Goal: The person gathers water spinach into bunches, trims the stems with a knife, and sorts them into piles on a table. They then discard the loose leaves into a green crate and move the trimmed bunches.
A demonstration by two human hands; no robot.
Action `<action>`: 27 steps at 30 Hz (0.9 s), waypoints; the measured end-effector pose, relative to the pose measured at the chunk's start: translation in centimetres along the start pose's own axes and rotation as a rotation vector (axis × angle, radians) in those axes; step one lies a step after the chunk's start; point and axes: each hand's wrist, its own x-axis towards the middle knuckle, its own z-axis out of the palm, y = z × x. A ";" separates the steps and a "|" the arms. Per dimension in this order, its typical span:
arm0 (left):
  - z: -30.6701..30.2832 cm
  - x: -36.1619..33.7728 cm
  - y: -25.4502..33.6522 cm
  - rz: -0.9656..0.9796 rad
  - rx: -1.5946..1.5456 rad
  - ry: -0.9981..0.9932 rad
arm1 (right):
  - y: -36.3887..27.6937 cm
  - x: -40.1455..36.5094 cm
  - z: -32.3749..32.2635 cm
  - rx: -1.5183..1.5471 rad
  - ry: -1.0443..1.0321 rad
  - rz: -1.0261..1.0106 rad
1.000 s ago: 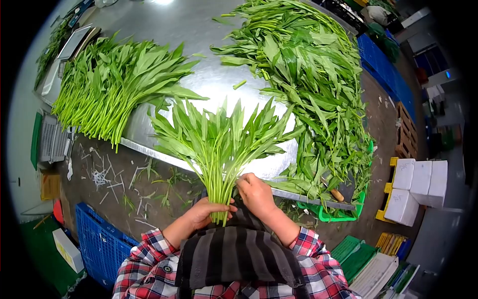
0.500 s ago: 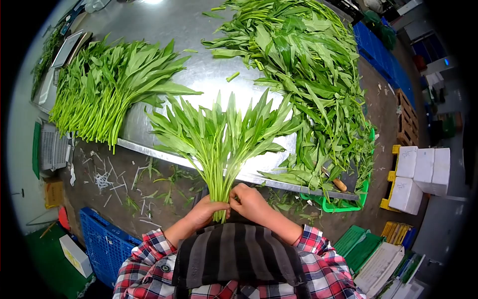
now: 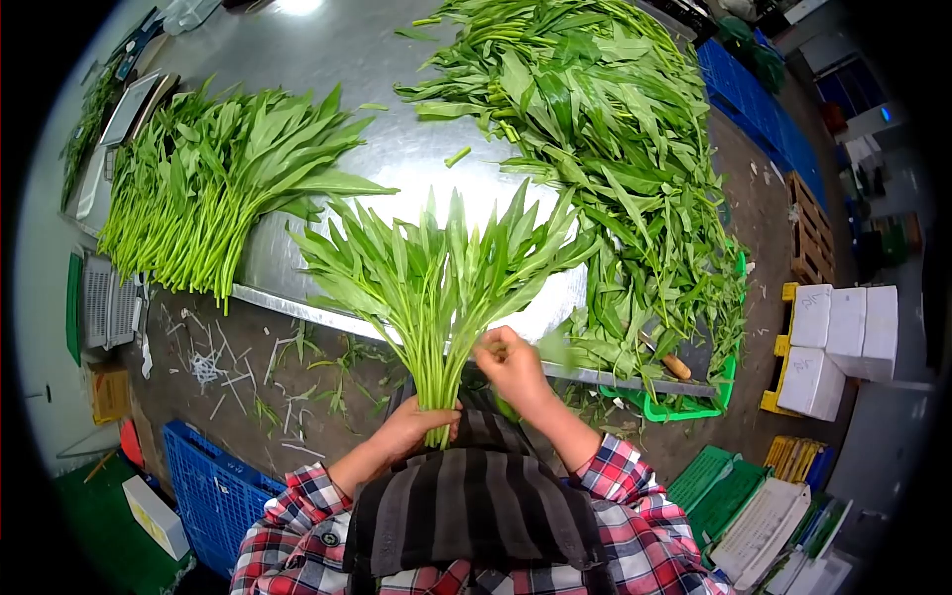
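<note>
My left hand [image 3: 421, 421] is wrapped round the lower stems of a bunch of water spinach [image 3: 433, 347], just in front of my apron. Its leaves fan out upward over the edge of the metal table [image 3: 397, 129]. To the right of the stems, my right hand [image 3: 514, 369] is raised with its fingers curled in; what they hold, if anything, is hidden. A blurred green piece shows just beyond that hand, apart from it. On the left of the table lies a row of water spinach [image 3: 213, 178] with stems towards me. A large loose heap [image 3: 605, 129] covers the right side.
A knife with a wooden handle [image 3: 676, 366] lies at the table's right corner, above a green crate [image 3: 684, 411]. White boxes [image 3: 813, 382] stand at the right. A blue pallet [image 3: 213, 486] is at lower left. Scraps and white strips [image 3: 206, 362] litter the floor.
My right hand has moved from beside my left hand up and to the right, away from the stem ends. My left hand still grips the bunch in nearly the same place.
</note>
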 end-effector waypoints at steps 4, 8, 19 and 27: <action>-0.1 0.0 0.0 -0.012 0.001 -0.004 | 0.7 -1.8 1.0 -0.280 -0.034 -0.309; 0.1 -0.1 0.1 0.020 0.035 -0.005 | -0.8 -3.0 -0.8 0.463 0.026 0.206; -0.7 -0.9 -0.2 0.013 -0.094 -0.110 | -5.5 -4.7 0.2 0.361 -0.239 0.357; -1.6 -0.5 -1.1 0.074 0.026 -0.153 | -0.2 -6.0 1.5 -0.017 -0.307 -0.198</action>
